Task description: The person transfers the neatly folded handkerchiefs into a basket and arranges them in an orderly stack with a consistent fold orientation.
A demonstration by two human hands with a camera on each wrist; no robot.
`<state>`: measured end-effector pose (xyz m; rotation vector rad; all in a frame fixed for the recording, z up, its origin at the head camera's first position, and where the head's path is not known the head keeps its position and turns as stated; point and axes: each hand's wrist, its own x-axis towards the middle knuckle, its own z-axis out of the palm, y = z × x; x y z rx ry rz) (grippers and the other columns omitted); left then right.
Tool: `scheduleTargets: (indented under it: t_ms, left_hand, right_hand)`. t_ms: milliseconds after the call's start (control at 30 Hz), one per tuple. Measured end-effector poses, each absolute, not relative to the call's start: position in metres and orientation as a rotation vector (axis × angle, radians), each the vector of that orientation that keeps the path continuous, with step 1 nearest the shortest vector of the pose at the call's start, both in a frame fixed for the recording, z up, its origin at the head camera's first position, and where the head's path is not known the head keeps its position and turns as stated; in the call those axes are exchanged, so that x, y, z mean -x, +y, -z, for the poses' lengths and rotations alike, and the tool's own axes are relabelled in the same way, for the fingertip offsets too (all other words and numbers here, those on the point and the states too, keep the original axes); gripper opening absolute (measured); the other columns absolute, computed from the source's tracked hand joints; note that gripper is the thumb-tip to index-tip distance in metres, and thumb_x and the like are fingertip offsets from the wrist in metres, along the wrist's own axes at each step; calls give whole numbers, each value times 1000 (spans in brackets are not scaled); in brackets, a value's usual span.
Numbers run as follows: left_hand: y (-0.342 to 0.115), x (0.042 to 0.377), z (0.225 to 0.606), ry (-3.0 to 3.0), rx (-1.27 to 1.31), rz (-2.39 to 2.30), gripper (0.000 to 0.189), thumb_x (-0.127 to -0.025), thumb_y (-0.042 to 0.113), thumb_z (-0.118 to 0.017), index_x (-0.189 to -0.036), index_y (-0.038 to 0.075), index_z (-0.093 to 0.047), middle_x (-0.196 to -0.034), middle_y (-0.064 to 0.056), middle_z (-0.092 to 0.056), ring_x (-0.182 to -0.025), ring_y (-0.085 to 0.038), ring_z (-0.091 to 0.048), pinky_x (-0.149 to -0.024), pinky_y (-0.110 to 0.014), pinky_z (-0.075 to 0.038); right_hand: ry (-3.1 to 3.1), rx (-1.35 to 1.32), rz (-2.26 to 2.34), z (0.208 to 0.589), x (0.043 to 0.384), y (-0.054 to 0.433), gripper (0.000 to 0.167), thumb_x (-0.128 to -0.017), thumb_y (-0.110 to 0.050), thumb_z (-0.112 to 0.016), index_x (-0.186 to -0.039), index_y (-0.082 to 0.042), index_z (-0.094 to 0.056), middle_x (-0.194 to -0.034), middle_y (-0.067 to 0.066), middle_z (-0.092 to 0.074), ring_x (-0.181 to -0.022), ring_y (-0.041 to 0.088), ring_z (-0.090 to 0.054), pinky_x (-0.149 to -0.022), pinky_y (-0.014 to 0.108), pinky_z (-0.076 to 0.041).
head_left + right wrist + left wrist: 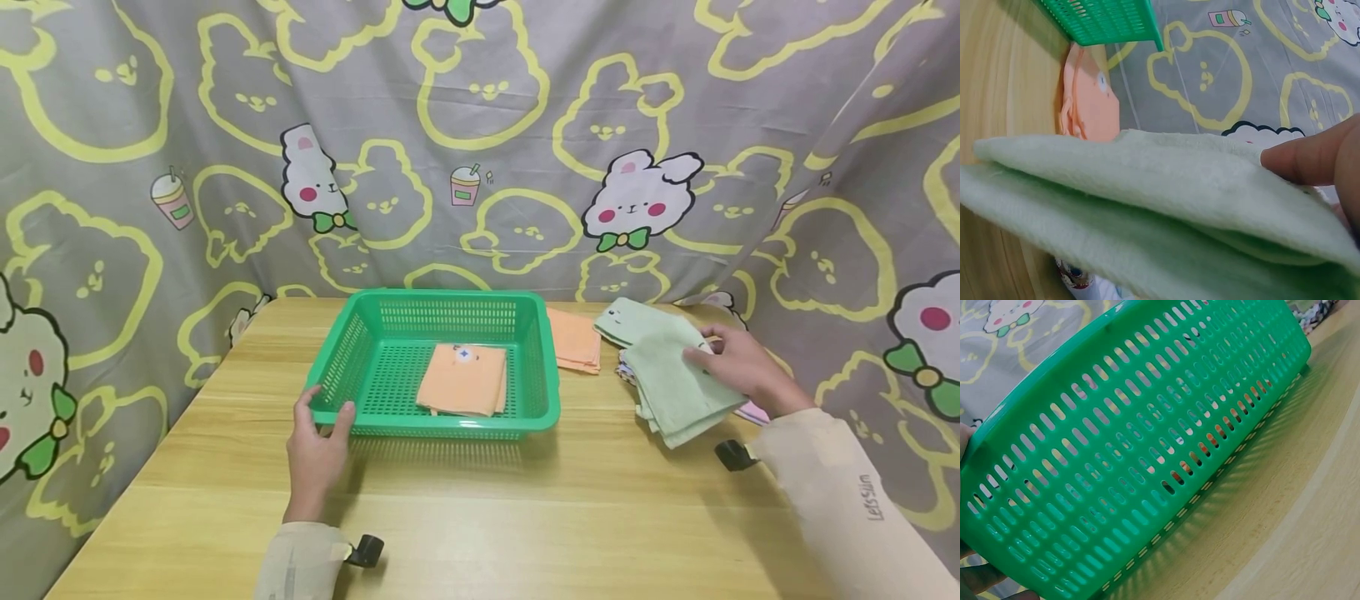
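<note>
A green plastic basket [445, 422] with slotted walls stands on the table. My left hand [318, 458] grips its near left corner, thumb over the front rim and fingers at the left side. Inside the basket lies a folded orange towel [463, 383] with a small face on it. To the right, my right hand [750, 371] pinches a folded light green towel [678, 387] by its edge. In the right wrist view the layers of this green towel [1116, 169] hang apart along the fold.
Another green towel [633, 321] lies behind the held one. A folded orange towel [573, 340] rests against the basket's right side. Patterned cloth [625, 367] peeks out beneath the green towels. A grey printed curtain [480, 108] hangs behind the wooden table [480, 517].
</note>
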<state>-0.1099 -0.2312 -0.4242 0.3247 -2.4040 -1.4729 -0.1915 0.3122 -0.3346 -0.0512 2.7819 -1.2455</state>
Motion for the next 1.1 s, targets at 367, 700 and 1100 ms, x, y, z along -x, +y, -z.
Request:
scheduleTargets:
  t_ms: [367,700,1100]
  left_hand:
    - [-232,110,425,-2402,-317,1469,71,-97,48,-53,-151,14,-22,-150,-33,-26,-117,-54,-50,-92,-63,-43]
    - [-231,109,423,-2406,-309,1468,71,-98,46,-52,-152,12,-21,-148,-35,-28,-117,-54,-49,-92,-63,-43]
    - [-231,110,423,-2396,-310,1467,71,-98,45,-53,-151,11,-22,-146,-35,-31,-117,-54,-49,-93,-63,-42]
  right_hand:
    - [2782,38,1262,330,193,304,52,-97,-27,-60,-131,6,-41,-111,31,-61,-68,19,-65,-58,36,-55]
    - [2788,51,1299,326,196,294,55,-96,-28,-62,-134,6,-41,-106,24,-65,-65,19,-66,-57,36,-55]
    - [2871,74,1212,318,199,280,52,-94,-33,-64,-130,1,-47,-116,29,-61,-72,14,-63,-60,32,-53]
